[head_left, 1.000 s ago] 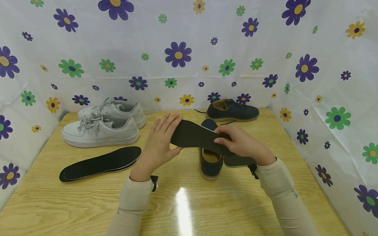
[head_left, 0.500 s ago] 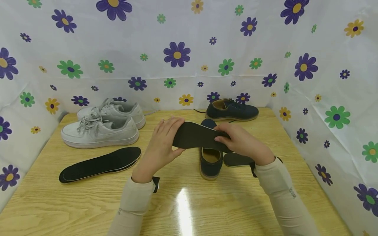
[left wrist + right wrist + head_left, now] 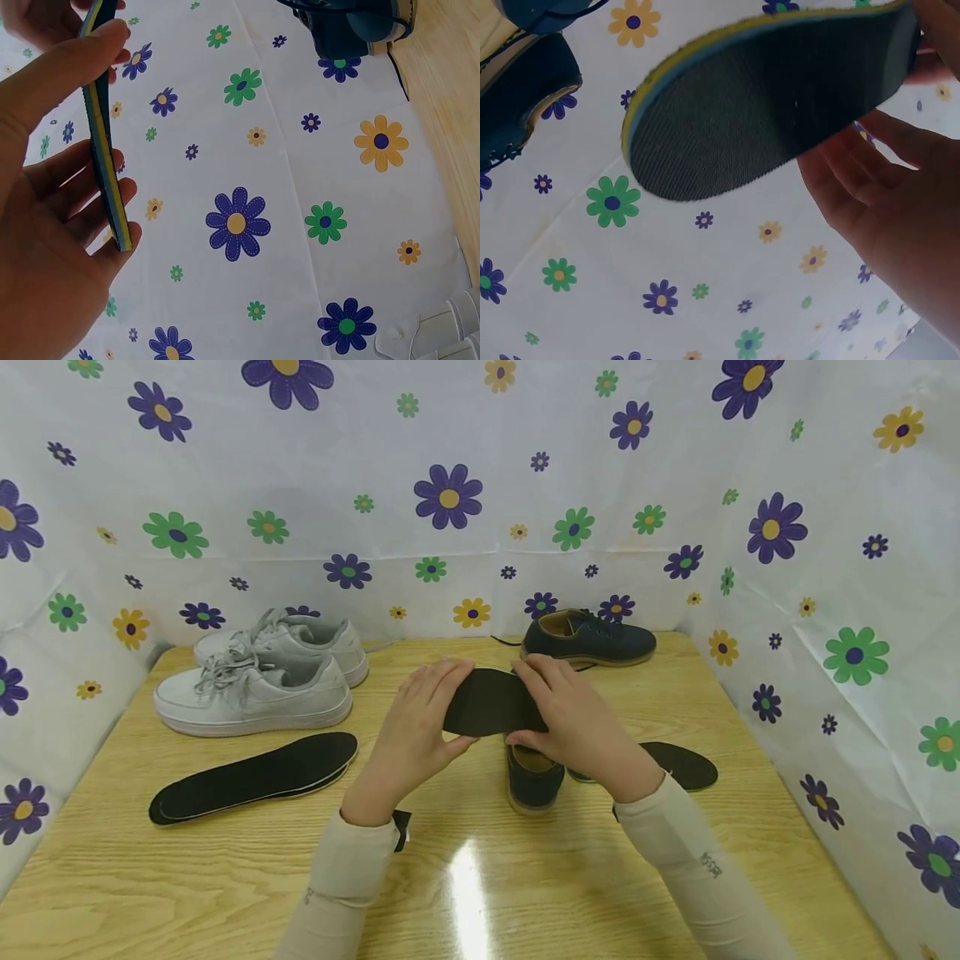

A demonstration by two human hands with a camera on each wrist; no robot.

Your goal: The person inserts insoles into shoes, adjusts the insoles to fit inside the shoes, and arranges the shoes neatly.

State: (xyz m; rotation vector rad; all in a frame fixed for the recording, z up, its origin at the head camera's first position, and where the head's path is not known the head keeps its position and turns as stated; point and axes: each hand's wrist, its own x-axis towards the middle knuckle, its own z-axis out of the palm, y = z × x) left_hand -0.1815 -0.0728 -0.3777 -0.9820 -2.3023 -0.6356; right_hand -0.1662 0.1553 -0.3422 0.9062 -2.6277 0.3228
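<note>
Both hands hold a black insole up above the table. In the head view its dark face (image 3: 491, 703) shows between them; the right wrist view shows a ribbed dark underside (image 3: 720, 120) with a yellow and blue edge. My left hand (image 3: 412, 735) grips one end, thumb on one side and fingers on the other, as the left wrist view shows. My right hand (image 3: 581, 727) holds the other end, fingers at the upper edge and thumb at the lower. Beneath the hands stands a navy shoe (image 3: 536, 783), heel towards me, its front part hidden.
A second navy shoe (image 3: 607, 642) stands at the back right. Two white sneakers (image 3: 255, 693) are at the back left, with a pair of black insoles (image 3: 255, 777) lying before them. Another dark insole (image 3: 684, 766) lies right of the right hand. Flowered cloth (image 3: 450, 435) encloses the wooden table.
My right hand has shifted left along the insole, from pinching its right end to a wider grip around it. The left hand stays nearly in place. More of the right-hand table insole now shows.
</note>
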